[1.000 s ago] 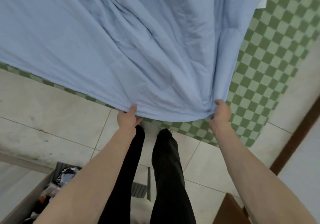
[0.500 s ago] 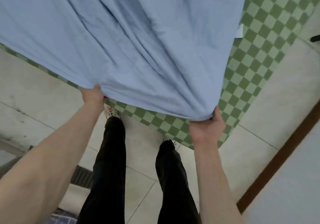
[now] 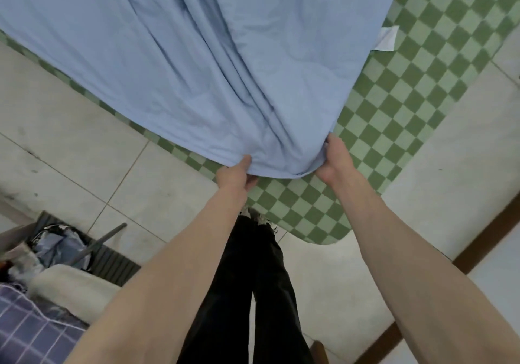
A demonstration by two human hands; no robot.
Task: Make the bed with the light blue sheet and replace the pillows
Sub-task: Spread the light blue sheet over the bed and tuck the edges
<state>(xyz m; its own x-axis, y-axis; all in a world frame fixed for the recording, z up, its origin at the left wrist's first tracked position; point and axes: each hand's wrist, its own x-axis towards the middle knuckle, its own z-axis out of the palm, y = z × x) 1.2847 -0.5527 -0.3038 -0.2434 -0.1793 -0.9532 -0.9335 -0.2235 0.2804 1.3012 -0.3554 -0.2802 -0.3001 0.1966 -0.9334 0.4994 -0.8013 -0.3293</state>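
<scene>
Both arms stretched out toward 12 o'clock, my left hand (image 3: 235, 176) and right hand (image 3: 334, 158) pinching the light blue sheet (image 3: 197, 68) hem, fingers closed tight on it.

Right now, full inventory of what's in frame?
light blue sheet: 1, light blue, draped over the bed, near edge bunched in both hands
checkered bed cover: 1, green and pale green, under the sheet
white tag: 1, white, at the sheet's right edge
tiled floor: pale grey, around the bed
plaid fabric: 1, purple, bottom left
trouser legs: 2, black, bottom centre
left hand: gripping the sheet's edge
right hand: gripping the sheet's edge
</scene>
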